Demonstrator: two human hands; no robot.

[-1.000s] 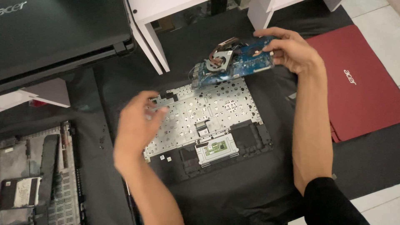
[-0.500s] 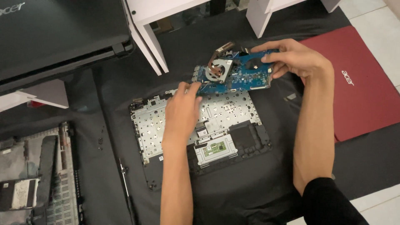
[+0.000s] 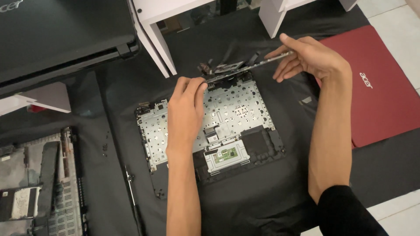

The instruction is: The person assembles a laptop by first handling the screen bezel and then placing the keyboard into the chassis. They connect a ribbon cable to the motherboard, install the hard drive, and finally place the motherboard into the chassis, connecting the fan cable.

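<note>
Setting: informal home laptop-repair area on a tiled floor point(image 3: 393, 15). Indicators: black work cloth point(image 3: 262, 205), opened laptop chassis point(image 3: 210, 131), closed red laptop point(image 3: 376, 87), white furniture legs point(image 3: 153, 39).

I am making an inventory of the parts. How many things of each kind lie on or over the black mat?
Circuit board, held by both hands: 1
Opened laptop chassis: 2
Red laptop lid: 1
Screwdriver: 1
Total: 5
</note>
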